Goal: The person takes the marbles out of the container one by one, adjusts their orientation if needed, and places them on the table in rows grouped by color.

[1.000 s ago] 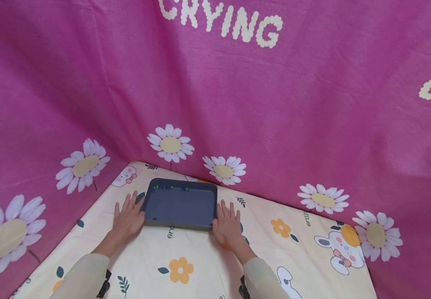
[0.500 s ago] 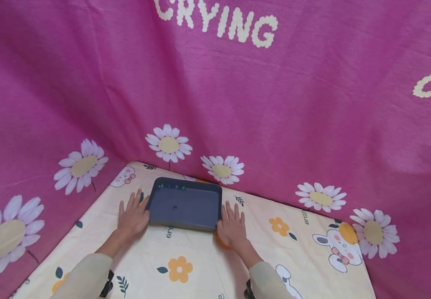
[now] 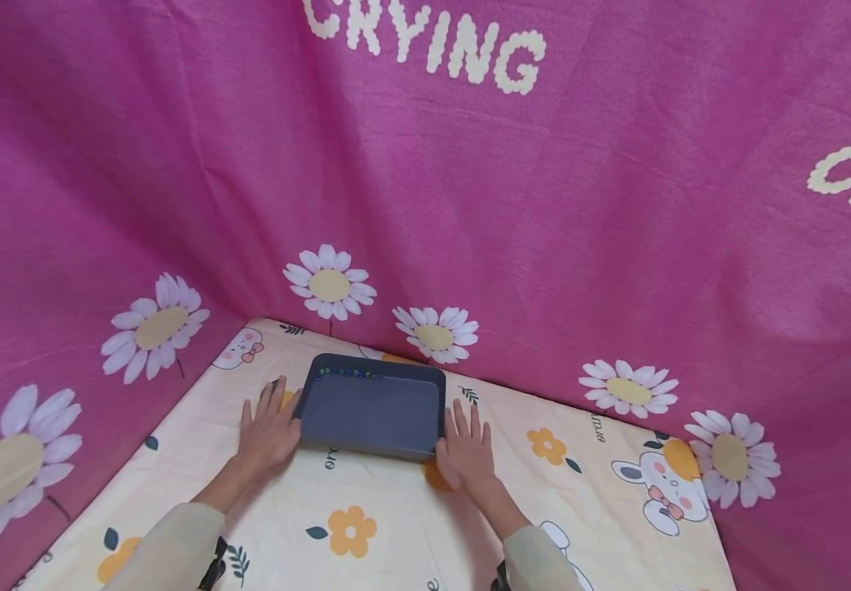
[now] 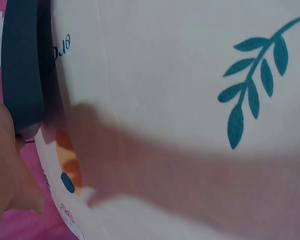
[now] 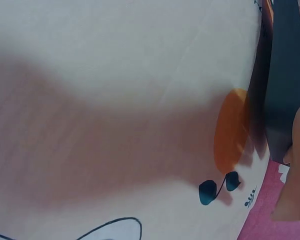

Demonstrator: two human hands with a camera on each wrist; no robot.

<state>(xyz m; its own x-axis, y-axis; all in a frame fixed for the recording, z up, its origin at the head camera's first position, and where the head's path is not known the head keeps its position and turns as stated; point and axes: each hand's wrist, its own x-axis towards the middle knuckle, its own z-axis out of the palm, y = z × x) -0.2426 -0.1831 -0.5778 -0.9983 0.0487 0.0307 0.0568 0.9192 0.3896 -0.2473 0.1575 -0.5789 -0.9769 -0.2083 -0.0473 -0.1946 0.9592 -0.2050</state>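
A dark grey rectangular tray (image 3: 369,419) lies between my two hands in the head view. Small round blue and green beads (image 3: 344,374) line up along its far wall, towards the left; their exact kind is too small to tell. My left hand (image 3: 270,433) touches the tray's left side with straight, spread fingers. Against the right side rests my right hand (image 3: 468,451), its fingers likewise extended. The left wrist view catches the tray's near wall (image 4: 21,65) beside part of that hand. A similar stretch of wall (image 5: 286,75) appears in the right wrist view. Whether the tray touches the cloth cannot be told.
A cream cloth (image 3: 388,525) printed with flowers, leaves and rabbits covers the table. Pink curtains (image 3: 617,246) with daisies and lettering hang close behind the table and along its left side.
The tray and both hands have shifted to the right. A single bead seen near the tray's front, then its middle, no longer shows there; the beads along the far wall have moved.
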